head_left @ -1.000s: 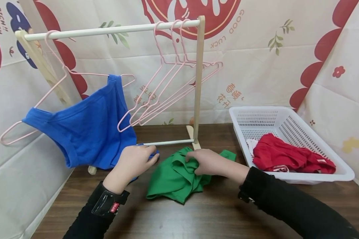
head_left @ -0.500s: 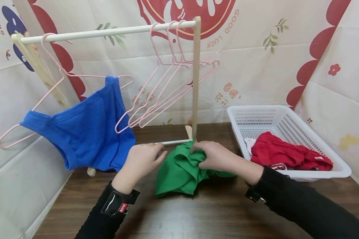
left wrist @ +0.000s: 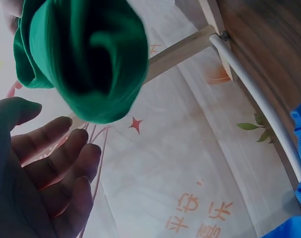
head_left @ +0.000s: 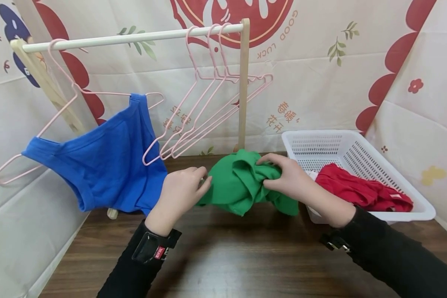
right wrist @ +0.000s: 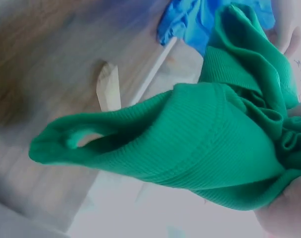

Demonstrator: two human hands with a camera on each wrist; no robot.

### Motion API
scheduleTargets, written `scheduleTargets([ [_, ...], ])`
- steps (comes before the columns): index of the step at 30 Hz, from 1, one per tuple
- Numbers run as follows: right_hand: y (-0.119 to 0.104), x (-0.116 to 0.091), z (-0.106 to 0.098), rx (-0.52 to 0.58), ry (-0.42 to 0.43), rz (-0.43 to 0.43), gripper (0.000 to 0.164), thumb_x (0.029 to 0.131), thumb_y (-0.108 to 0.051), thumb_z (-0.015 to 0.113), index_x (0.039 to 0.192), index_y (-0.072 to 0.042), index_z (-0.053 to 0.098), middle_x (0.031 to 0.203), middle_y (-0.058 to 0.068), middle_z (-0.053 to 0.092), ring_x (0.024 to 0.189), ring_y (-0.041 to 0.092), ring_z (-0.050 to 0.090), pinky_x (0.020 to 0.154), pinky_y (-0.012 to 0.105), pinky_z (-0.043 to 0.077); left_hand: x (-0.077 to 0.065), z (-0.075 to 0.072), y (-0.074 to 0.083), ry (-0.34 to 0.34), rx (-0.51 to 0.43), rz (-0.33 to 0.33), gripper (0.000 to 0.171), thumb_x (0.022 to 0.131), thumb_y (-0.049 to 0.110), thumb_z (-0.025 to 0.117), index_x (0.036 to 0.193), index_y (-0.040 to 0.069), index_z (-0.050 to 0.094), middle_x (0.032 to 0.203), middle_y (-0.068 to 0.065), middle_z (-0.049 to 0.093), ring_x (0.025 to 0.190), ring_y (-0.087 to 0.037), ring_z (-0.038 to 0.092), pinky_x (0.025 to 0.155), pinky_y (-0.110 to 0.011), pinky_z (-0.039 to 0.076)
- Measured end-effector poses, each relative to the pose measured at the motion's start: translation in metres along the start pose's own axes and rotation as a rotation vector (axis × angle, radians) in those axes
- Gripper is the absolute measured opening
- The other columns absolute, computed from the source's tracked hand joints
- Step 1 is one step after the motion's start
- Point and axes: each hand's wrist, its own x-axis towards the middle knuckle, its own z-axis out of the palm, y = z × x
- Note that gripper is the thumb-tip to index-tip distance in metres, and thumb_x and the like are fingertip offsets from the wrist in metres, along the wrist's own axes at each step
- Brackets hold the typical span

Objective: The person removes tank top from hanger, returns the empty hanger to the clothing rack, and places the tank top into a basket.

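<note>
A crumpled green ribbed garment [head_left: 234, 184] hangs above the table, bunched in the grip of my right hand [head_left: 294, 178]. In the right wrist view, a ribbed opening of the green garment [right wrist: 190, 134] juts out to the left. At the garment's left side is my left hand [head_left: 180, 192]. The left wrist view shows that hand [left wrist: 46, 168] with fingers loosely bent and apart from the cloth. A blue sleeveless top [head_left: 108, 157] hangs on a pink hanger [head_left: 61, 111] to the left of both hands.
Several bare pink hangers [head_left: 195, 111] hang at the right end of the rack's white rail [head_left: 134, 38]. A white plastic basket [head_left: 426, 211] at the right holds a red garment [head_left: 361, 190]. Printed cloth backs the brown table [head_left: 216, 260].
My right hand has lifted the green garment off the table, up and to the right. My left hand has moved right, away from the blue top's hem and closer to the green cloth.
</note>
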Motion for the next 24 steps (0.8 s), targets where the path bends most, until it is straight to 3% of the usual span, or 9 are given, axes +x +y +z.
scheduleTargets([
  [10, 0.007, -0.001, -0.037, 0.093, 0.112, 0.157, 0.038, 0.078, -0.017, 0.065, 0.115, -0.022, 0.053, 0.110, 0.008, 0.054, 0.091, 0.023, 0.052, 0.075, 0.044, 0.046, 0.012, -0.001, 0.006, 0.059, 0.013, 0.053, 0.022, 0.089, 0.032, 0.049, 0.075, 0.015, 0.054, 0.061, 0.004, 0.045, 0.047, -0.008, 0.038, 0.035, -0.026, 0.027],
  [19, 0.011, -0.004, -0.060, 0.138, 0.234, 0.196, 0.037, 0.082, -0.021, 0.063, 0.117, -0.020, 0.052, 0.111, 0.005, 0.052, 0.090, 0.017, 0.050, 0.065, 0.023, 0.047, 0.029, 0.002, 0.021, 0.160, 0.028, 0.139, 0.019, 0.087, 0.030, 0.051, 0.074, 0.017, 0.053, 0.062, 0.005, 0.049, 0.049, -0.008, 0.041, 0.035, -0.026, 0.025],
  [24, 0.011, -0.007, -0.074, 0.139, 0.283, 0.212, 0.037, 0.083, -0.023, 0.062, 0.118, -0.019, 0.052, 0.109, 0.004, 0.052, 0.087, 0.017, 0.050, 0.062, 0.019, 0.047, 0.038, 0.008, 0.029, 0.173, 0.024, 0.157, 0.019, 0.088, 0.029, 0.049, 0.073, 0.018, 0.053, 0.059, 0.008, 0.046, 0.048, -0.006, 0.039, 0.036, -0.025, 0.025],
])
